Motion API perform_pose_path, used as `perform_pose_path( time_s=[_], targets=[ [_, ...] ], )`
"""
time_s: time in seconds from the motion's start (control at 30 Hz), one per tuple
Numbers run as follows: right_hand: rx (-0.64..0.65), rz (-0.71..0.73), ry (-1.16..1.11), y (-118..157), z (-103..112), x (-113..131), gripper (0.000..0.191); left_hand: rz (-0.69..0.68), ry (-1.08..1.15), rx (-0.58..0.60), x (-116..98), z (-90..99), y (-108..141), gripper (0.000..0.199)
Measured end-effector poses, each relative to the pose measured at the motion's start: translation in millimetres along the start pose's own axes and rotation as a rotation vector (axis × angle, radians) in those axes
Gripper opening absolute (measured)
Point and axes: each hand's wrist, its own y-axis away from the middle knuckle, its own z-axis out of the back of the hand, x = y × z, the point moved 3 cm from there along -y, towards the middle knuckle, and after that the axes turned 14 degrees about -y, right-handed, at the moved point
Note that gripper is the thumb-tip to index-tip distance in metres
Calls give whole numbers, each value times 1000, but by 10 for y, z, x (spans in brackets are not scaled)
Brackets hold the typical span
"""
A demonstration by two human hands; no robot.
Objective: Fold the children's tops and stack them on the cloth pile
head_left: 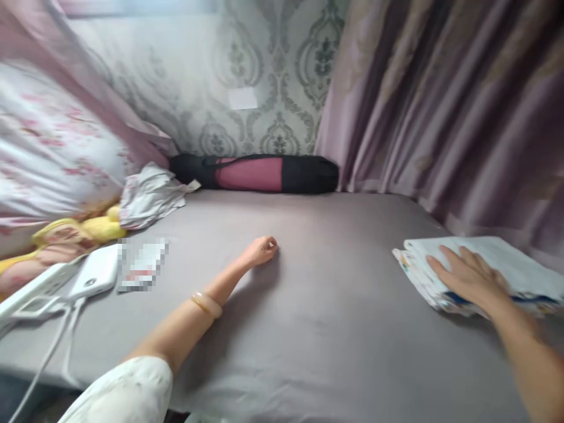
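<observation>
My left hand (262, 251) is over the middle of the grey sheet (335, 329), its fingers curled together; whether anything small is between them is hidden. On the right, my right hand (471, 273) lies with fingers spread on top of a stack of folded white cloth (506, 252). The stack has several layers, with coloured and dark blue parts along its near edge.
A black and pink long bag (251, 174) lies against the patterned wall. At left are a crumpled cloth (152, 197), a yellow doll (66, 235), a white box-like device (97, 270), a power strip (42, 288) with cables and a blurred packet (143, 264). Purple curtains hang at right.
</observation>
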Motion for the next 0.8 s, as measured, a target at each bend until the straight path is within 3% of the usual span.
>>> perform_pose_path(
  time_s=[0.07, 0.13, 0.2, 0.27, 0.33, 0.43, 0.53, 0.67, 0.73, 0.8],
  targets=[
    [-73, 13, 18, -86, -12, -33, 58, 73, -45, -25, 290, 95, 119, 24],
    [-273, 118, 19, -95, 39, 114, 56, 137, -87, -55, 508, 158, 217, 22],
    [-355, 298, -36, -21, 28, 452, 56, 163, -111, -61, 634, 179, 270, 21],
    [-336, 430, -126, 93, -96, 913, 51, 162, -127, -45, 679, 167, 275, 22],
    [-228, 541, -206, 213, -353, 1439, 46, 164, -146, -22, 679, 146, 250, 23],
    [-4, 569, -248, 384, -873, 2177, 43, 174, -114, -11, 681, 150, 208, 22],
    [188, 602, -247, 599, -1302, 2796, 47, 146, 81, 25, 747, 215, 205, 16],
    [359, 633, -184, 916, -1557, 3407, 52, 134, 385, 185, 971, 356, 270, 19],
    [390, 643, -170, 1039, -1607, 3597, 53, 161, 428, 173, 1156, 467, 307, 18],
    [387, 631, -168, 1117, -1647, 3695, 54, 218, 433, 89, 1400, 600, 339, 17]
  ],
)
